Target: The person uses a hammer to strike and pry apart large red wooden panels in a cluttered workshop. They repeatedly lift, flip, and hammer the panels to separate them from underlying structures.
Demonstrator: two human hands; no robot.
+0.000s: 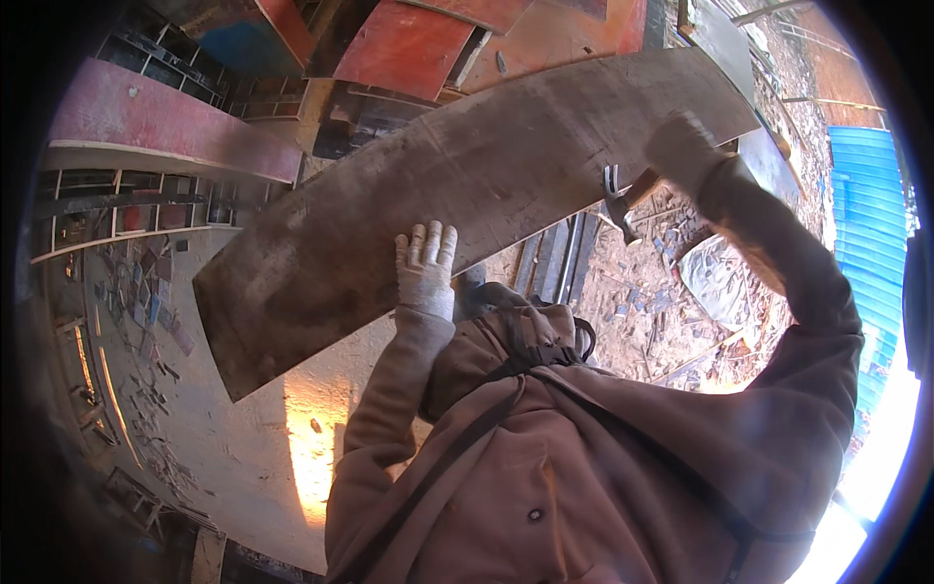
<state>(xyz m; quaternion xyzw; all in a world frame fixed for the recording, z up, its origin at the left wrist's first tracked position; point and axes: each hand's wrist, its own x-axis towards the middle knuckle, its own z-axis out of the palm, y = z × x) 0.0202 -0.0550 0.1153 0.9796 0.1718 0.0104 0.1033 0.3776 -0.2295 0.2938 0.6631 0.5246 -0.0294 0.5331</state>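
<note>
A long, worn brown board lies slantwise in front of me, its surface stained and scuffed. My left hand, in a pale glove, rests flat near the board's close edge with its fingers stretched out. Toward the board's right end, my gloved right hand is raised and slightly blurred. It grips a claw hammer by the wooden handle. The metal head points left and hangs past the board's near edge. What the fingers do behind the handle is partly hidden.
Red panels are stacked beyond the board, and a pink panel stands at the left over metal frames. Small scraps litter the ground on the left. Dark bars and rubble lie below the board's near edge. Blue corrugated sheeting rises at the right.
</note>
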